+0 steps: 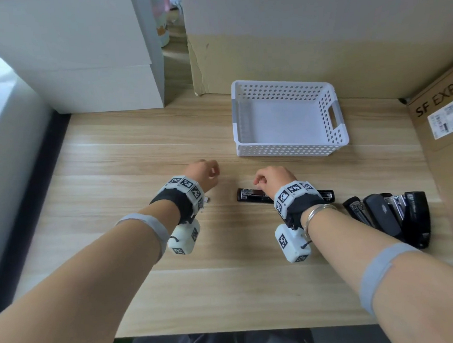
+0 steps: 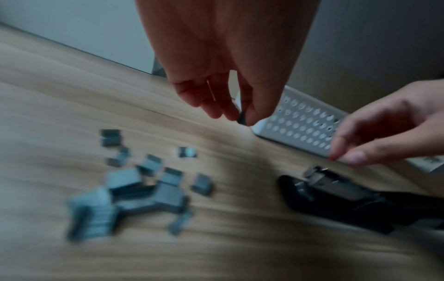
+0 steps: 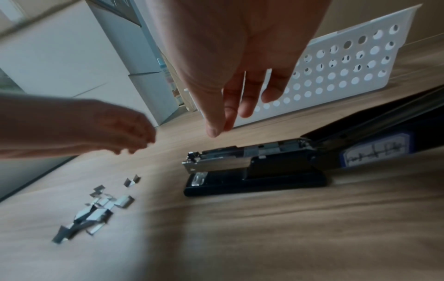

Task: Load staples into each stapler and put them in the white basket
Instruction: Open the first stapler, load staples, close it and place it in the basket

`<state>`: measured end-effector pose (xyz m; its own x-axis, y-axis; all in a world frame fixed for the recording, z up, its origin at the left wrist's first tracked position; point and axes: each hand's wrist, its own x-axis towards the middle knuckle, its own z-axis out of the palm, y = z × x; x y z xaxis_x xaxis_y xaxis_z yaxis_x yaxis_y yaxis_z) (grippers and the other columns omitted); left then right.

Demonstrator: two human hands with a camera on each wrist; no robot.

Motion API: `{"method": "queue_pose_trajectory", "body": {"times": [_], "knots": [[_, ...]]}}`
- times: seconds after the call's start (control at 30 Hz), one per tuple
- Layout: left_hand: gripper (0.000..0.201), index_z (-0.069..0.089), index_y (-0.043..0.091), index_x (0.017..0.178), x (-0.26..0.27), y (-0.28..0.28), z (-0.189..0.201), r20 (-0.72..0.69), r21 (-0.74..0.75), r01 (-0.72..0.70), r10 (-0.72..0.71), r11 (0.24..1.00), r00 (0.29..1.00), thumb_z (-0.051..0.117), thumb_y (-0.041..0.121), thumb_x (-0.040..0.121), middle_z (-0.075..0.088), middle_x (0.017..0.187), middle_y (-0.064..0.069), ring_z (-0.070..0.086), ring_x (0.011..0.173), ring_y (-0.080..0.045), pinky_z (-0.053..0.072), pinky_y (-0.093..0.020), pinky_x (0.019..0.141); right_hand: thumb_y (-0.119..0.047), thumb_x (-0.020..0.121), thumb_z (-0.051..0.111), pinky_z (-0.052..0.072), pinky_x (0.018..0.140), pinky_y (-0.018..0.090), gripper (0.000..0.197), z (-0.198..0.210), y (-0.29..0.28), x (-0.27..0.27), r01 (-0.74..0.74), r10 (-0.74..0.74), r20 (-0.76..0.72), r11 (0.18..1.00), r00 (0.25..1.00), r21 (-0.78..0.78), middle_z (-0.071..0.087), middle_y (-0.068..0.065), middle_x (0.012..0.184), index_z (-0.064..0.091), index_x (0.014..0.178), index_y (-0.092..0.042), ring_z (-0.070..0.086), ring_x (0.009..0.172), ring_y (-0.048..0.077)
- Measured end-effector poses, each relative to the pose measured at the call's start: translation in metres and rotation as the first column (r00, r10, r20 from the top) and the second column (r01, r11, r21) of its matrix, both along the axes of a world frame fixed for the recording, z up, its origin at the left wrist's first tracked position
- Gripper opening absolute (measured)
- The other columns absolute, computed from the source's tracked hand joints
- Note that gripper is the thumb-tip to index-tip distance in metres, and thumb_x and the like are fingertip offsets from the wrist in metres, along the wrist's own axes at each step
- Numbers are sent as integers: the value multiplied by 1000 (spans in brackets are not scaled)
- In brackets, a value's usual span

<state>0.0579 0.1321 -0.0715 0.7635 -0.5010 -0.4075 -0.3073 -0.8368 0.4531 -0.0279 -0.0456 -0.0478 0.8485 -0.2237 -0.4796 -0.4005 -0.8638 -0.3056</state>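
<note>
A black stapler (image 1: 251, 195) lies swung open flat on the wooden table, its metal staple channel (image 3: 223, 161) facing up. My right hand (image 1: 259, 181) hovers just above its front end, thumb and forefinger tips together (image 3: 220, 129), holding nothing I can see. My left hand (image 1: 213, 172) hangs to the left of the stapler and pinches a small dark piece (image 2: 241, 118), seemingly a short staple strip. Loose staple strips (image 2: 144, 182) (image 3: 100, 209) lie scattered on the table under my left wrist. The white perforated basket (image 1: 290, 145) stands behind the stapler with nothing in it.
Several more black staplers (image 1: 389, 213) lie in a heap at the right, beside a cardboard box (image 1: 447, 118). White boxes (image 1: 92, 73) stand at the back left, and a cardboard wall (image 1: 319, 63) rises behind the basket.
</note>
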Motion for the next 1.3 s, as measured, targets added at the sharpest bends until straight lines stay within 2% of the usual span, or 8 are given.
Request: {"method": "queue_pose_trajectory", "body": {"times": [0.17, 0.4, 0.57, 0.67, 0.8, 0.93, 1.2, 1.3], "knots": [[16, 61, 10, 101, -16, -38, 9, -42, -201, 92, -102, 975, 994, 61, 16, 85, 70, 104, -7, 52, 80, -12, 43, -24, 75, -21, 89, 65, 47, 87, 24, 31, 8, 1, 0, -6, 3, 32, 993, 999, 116, 72, -2, 111, 66, 119, -21, 65, 104, 16], [19, 63, 3, 96, -26, -55, 11, -64, -273, 100, -122, 957, 991, 69, 10, 79, 71, 100, -12, 54, 80, -14, 49, -29, 81, -22, 84, 70, 52, 91, 32, 23, 7, -5, -5, 19, -23, 30, 991, 999, 135, 73, 0, 107, 73, 106, -20, 67, 101, 18], [21, 63, 2, 97, -27, -58, 9, -59, -250, 118, -137, 961, 989, 69, 8, 78, 71, 101, -14, 57, 80, -20, 43, -24, 75, -27, 80, 74, 52, 93, 36, 25, 2, -7, -10, 60, -72, 53, 978, 996, 202, 74, 1, 103, 74, 104, -20, 67, 99, 18], [22, 63, 0, 97, -29, -59, 8, -71, -256, 120, -142, 959, 987, 70, 7, 77, 71, 100, -15, 53, 79, -15, 40, -22, 73, -31, 84, 69, 53, 89, 36, 19, 1, -10, -12, 42, -52, 63, 987, 997, 155, 74, 1, 100, 75, 100, -24, 66, 96, 20], [22, 61, 2, 100, -30, -57, 3, -56, -200, 125, -139, 972, 989, 68, 8, 79, 69, 106, -11, 51, 79, -14, 40, -22, 72, -39, 90, 59, 47, 84, 31, 23, -1, -11, -15, -96, 98, 38, 994, 994, -52, 68, 1, 105, 72, 106, -28, 57, 104, 20], [25, 60, 8, 105, -30, -51, -3, -101, -78, 175, -182, 982, 978, 67, 13, 82, 67, 112, -7, 59, 92, -22, 47, -28, 82, -39, 95, 51, 38, 91, 32, 27, -7, -9, -19, -237, 244, 17, 953, 970, -187, 65, -3, 109, 71, 108, -27, 48, 113, 21], [23, 61, 8, 106, -32, -49, -6, -92, -47, 188, -192, 981, 977, 64, 12, 83, 67, 112, -7, 62, 100, -25, 47, -30, 83, -45, 93, 51, 33, 95, 36, 30, -12, -6, -14, -303, 297, -63, 920, 953, -248, 64, -5, 114, 70, 107, -27, 46, 117, 19], [23, 61, 9, 106, -32, -49, -7, -93, -50, 183, -187, 982, 978, 64, 12, 83, 67, 113, -7, 63, 100, -26, 48, -31, 84, -45, 94, 49, 31, 96, 37, 31, -11, -8, -11, -241, 231, -73, 950, 970, -197, 66, -5, 111, 72, 105, -27, 46, 117, 19]]}}
